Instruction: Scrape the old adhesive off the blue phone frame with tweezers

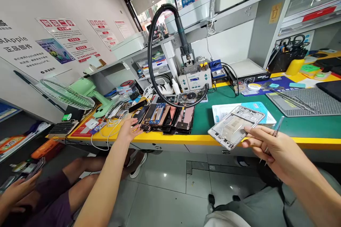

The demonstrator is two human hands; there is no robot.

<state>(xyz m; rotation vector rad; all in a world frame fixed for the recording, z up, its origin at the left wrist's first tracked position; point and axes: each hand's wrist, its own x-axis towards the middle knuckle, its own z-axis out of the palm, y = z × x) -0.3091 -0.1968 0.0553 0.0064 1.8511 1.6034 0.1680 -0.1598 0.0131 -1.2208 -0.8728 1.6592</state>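
Pinched between the thumb and fingers of my right hand (269, 145) is a silver phone frame (231, 127), tilted above the bench's front edge. A slim metal tool (279, 126), apparently tweezers, is tucked in the same hand. My left hand (129, 130) reaches to the left end of a row of stacked phone parts (163, 117). Its fingers are apart beside a dark phone (140, 114); whether they touch it I cannot tell. On the stack lies a blue-framed phone part (157, 113). Behind the silver frame sits a light-blue booklet (257, 108).
A hot-air station (195, 79) with a looping black hose stands at the back. A green fan (87, 94) and loose cables (113, 117) are at left. Several tweezers lie on a perforated grey mat (319, 101) at right. Another person's hand (21, 189) holds a phone, lower left.
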